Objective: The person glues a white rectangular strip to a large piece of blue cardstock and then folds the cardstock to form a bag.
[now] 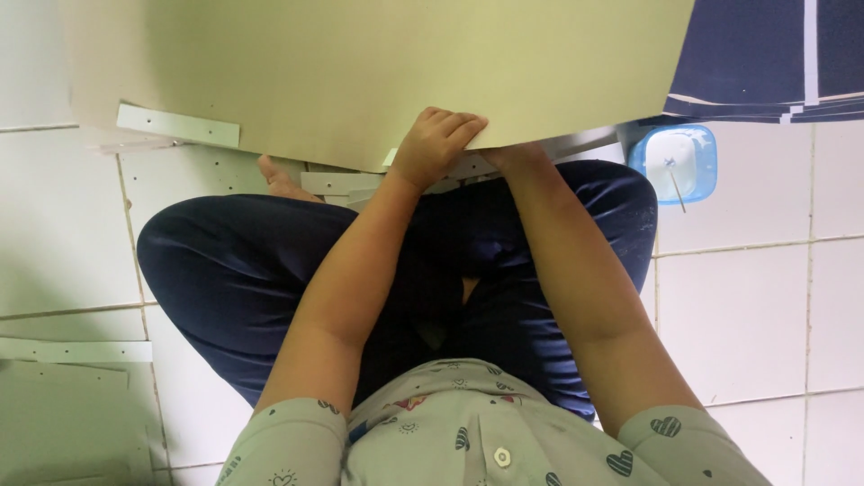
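A large cream cardboard sheet (378, 63) fills the top of the view, held over my crossed legs in dark blue trousers. My left hand (434, 142) grips the sheet's near edge, fingers curled over the top. My right hand (515, 155) reaches under the same edge; the sheet hides most of it, and its fingers do not show. A white strip (177, 124) with small holes lies along the sheet's lower left edge.
I sit on a white tiled floor (747, 315). A blue bowl (675, 162) with white paste and a stick stands at the right. Dark blue sheets (765, 54) lie at top right. More cardboard and a white strip (72, 351) lie at lower left. A bare foot (279, 180) shows under the sheet.
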